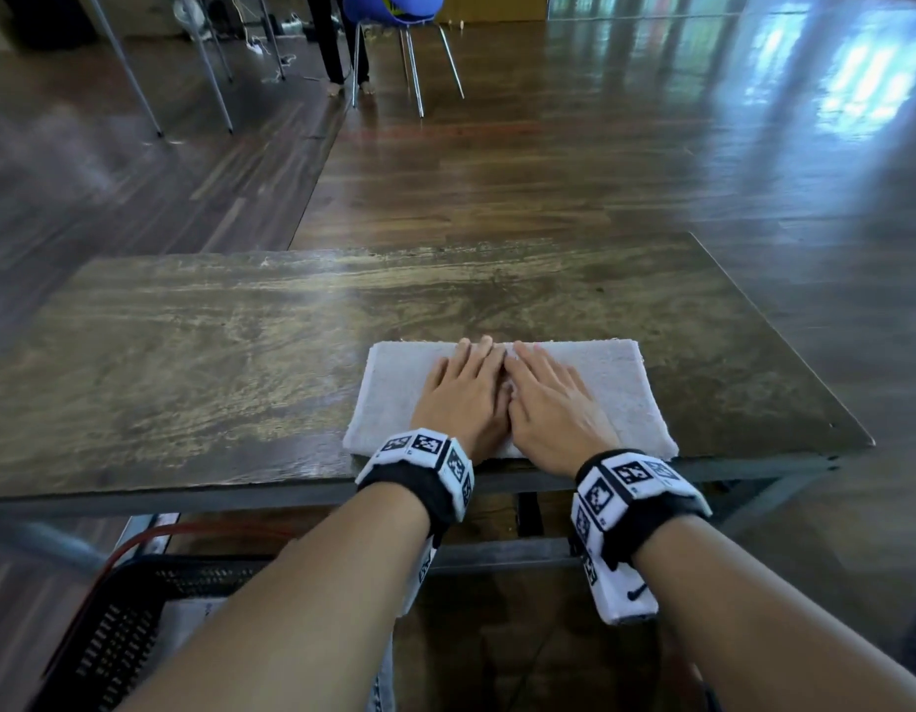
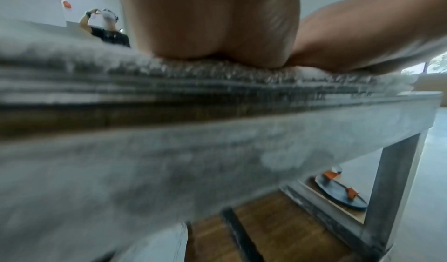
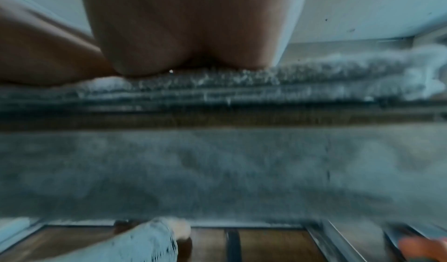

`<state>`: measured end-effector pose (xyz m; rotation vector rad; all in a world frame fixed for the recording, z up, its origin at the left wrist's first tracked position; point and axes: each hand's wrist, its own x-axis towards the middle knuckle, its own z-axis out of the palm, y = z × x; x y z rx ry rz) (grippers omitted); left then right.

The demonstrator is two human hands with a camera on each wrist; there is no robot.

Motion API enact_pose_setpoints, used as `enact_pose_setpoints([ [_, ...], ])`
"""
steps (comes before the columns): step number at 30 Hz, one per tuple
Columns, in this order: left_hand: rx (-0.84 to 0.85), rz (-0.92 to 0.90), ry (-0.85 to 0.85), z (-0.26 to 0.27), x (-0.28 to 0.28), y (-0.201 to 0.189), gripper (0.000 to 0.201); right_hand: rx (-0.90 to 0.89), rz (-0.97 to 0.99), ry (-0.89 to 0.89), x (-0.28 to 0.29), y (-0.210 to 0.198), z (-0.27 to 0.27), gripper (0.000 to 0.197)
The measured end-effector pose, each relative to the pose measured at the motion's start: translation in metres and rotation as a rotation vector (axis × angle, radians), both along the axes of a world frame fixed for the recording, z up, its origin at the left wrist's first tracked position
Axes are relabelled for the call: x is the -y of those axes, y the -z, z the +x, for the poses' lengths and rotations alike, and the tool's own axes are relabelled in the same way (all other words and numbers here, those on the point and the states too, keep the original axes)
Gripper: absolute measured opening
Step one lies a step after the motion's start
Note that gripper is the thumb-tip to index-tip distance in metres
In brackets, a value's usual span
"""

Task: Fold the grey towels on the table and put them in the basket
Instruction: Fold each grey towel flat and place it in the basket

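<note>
Lengthwise, the folded grey towel (image 1: 615, 382) runs left-right under flat hands (image 1: 507, 398).

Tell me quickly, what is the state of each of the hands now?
Left hand: open, flat on the grey towel.
Right hand: open, flat on the same towel.

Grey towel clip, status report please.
Left hand and right hand flat on folded grey terry towel, side by side. Black mesh plastic basket waits below. Nothing in the way.
</note>
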<state>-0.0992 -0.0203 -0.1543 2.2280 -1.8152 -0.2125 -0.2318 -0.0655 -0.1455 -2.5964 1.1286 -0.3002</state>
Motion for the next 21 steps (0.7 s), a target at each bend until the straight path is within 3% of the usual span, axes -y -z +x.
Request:
enact_pose_setpoints([
  [12,0.056,0.090,-0.038,0.019,-0.013,0.007,0.064,-0.148,0.024,0.054,0.007,0.009,-0.008,0.064],
  [21,0.040,0.126,-0.091,0.036,-0.028,0.000,0.071,-0.160,0.050,0.125,0.015,0.013,-0.024,0.076],
])
